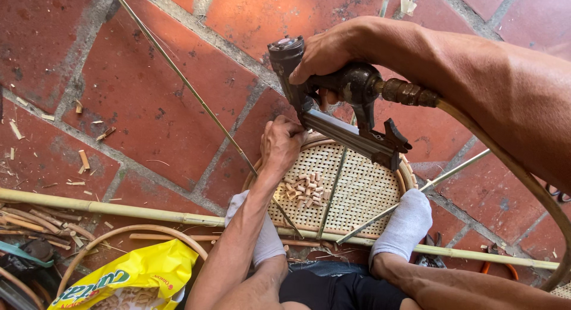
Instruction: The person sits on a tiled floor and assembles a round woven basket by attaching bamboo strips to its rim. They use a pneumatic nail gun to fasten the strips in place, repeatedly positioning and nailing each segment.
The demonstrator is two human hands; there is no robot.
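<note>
Right hand [324,54] grips metal nail gun [333,105]; left hand [281,142] steadies round woven-cane panel [357,191].

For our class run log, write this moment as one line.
right hand: grips nail gun | left hand: on round woven seat rim | wooden plugs: on seat

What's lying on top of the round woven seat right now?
A small pile of short wooden pegs sits on the woven cane seat, crossed by thin cane strips. The nail gun and left hand cover its far rim.
</note>
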